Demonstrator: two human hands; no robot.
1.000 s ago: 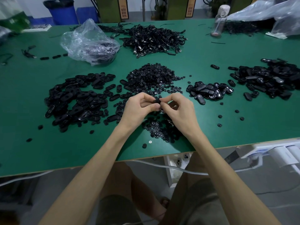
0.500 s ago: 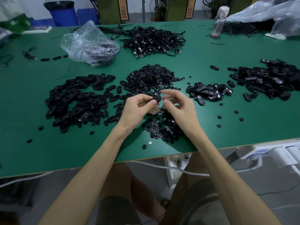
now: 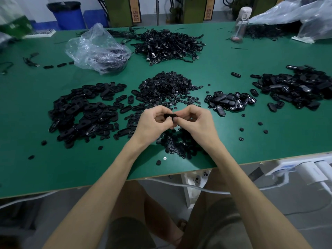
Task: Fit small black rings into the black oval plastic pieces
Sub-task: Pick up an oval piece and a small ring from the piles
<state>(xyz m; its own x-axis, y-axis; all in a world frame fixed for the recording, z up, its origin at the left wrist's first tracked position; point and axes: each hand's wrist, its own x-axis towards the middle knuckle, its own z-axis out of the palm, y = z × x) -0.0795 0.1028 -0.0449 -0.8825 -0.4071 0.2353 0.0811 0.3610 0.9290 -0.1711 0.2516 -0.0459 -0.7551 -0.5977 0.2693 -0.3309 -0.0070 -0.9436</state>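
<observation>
1. The left hand (image 3: 154, 123) hangs just above the counter (image 3: 251, 146), a little in from the middle of its near edge. Its grip is closed on a black oval piece (image 3: 170, 115), with the thumb and curled fingers pinching the piece's left end
2. The right hand (image 3: 199, 123) meets it from the other side. Its grip is narrow, with thumb and forefinger tips pressed to the right end of the same oval piece. Whether a ring sits between those fingertips I cannot tell, as they hide it
3. Under the hands and toward the near edge, loose rings (image 3: 179, 146) lie scattered on the counter. A bigger heap of rings (image 3: 167, 87) sits beyond the hands at the counter's middle
4. A wide pile of oval pieces (image 3: 84, 112) spreads between the heap and the left edge
5. A small glossy pile (image 3: 228, 102) lies just right of the hands, and a larger dark pile (image 3: 296, 88) lies by the right edge
6. Toward the far edge lie a tangle of cables (image 3: 167, 45), a clear plastic bag (image 3: 98, 49) to its left and a bottle (image 3: 240, 24) to its right
7. A screw (image 3: 165, 158) lies close to the near edge
</observation>
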